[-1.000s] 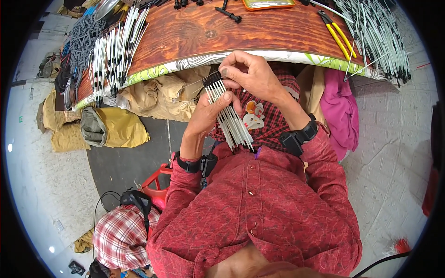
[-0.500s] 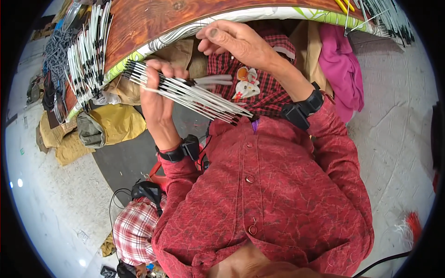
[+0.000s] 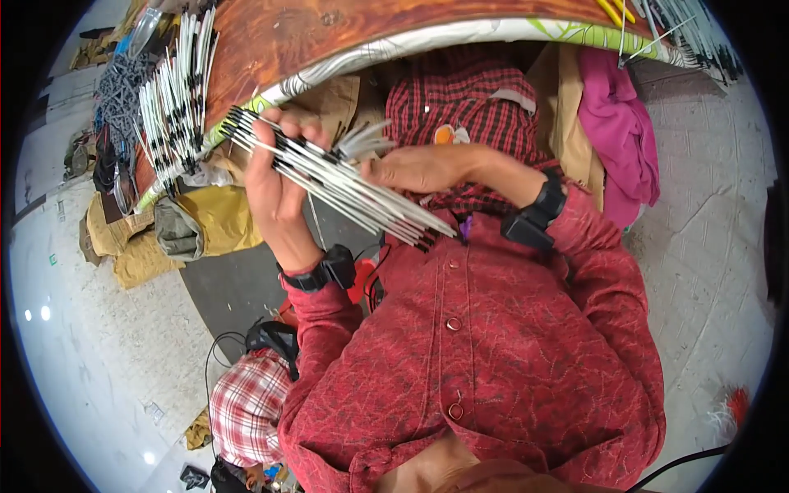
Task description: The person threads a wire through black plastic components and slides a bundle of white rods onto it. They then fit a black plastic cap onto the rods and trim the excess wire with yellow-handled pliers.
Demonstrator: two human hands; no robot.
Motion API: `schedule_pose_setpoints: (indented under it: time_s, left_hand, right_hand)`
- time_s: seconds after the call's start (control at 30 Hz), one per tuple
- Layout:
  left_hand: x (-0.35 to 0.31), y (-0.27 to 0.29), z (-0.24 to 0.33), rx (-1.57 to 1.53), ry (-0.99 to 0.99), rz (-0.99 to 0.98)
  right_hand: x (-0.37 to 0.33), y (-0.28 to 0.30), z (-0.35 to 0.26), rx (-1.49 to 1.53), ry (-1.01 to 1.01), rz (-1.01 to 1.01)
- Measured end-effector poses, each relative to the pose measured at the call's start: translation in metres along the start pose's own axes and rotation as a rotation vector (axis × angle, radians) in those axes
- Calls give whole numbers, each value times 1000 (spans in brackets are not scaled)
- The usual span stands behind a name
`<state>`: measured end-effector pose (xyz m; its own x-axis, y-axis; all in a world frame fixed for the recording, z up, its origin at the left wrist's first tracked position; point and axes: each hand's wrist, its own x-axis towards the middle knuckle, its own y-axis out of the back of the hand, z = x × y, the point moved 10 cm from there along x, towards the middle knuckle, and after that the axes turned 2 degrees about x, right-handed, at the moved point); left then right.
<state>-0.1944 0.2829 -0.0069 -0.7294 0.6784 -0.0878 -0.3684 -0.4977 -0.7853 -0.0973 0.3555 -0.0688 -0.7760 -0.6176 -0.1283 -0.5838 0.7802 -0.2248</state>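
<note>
My left hand [image 3: 275,181] is closed around a bundle of thin white rods [image 3: 345,187] with black tips. The bundle slants from near the table edge down toward my chest. Several pale, see-through strips [image 3: 362,141] stick out beside it and look blurred. My right hand [image 3: 419,167] lies against the middle of the bundle with its fingers drawn together. Those fingertips are partly hidden, so whatever they pinch does not show.
A brown wooden table [image 3: 288,41] with a patterned edge curves across the top. More white rods [image 3: 177,90] lie at its left, others [image 3: 686,41] at its right beside yellow-handled tool [image 3: 612,11]. Pink cloth [image 3: 616,123] hangs at right. Another person in a checked cap [image 3: 251,403] is at lower left.
My right hand has come down and left from above my lap onto the bundle. My left hand keeps its hold, and the whole view has shifted slightly.
</note>
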Motion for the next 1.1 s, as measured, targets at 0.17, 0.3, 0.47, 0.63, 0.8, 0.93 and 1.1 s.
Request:
schedule_pose_setpoints:
  time_s: [0.17, 0.3, 0.47, 0.63, 0.8, 0.93, 1.1]
  left_hand:
    - [-4, -90, 14, 365, -108, -274]
    - [2, -150, 28, 531, -243, -513]
    - [57, -160, 25, 750, -298, -601]
    - [98, -105, 0, 788, -224, -586]
    - [102, -67, -18, 763, -141, -567]
    - [105, -59, -31, 843, -26, -587]
    - [104, -51, -27, 926, -18, -564]
  right_hand:
    - [-5, 8, -49, 206, 198, -58]
    - [-27, 34, -105, 23, 332, 67]
    - [-38, 101, -122, -184, 292, 387]
    - [-48, 183, -90, -191, 188, 632]
    - [-30, 212, -116, -583, 20, 804]
    - [-14, 200, -161, -1057, 612, 970]
    - [19, 223, -152, -1259, 219, 929]
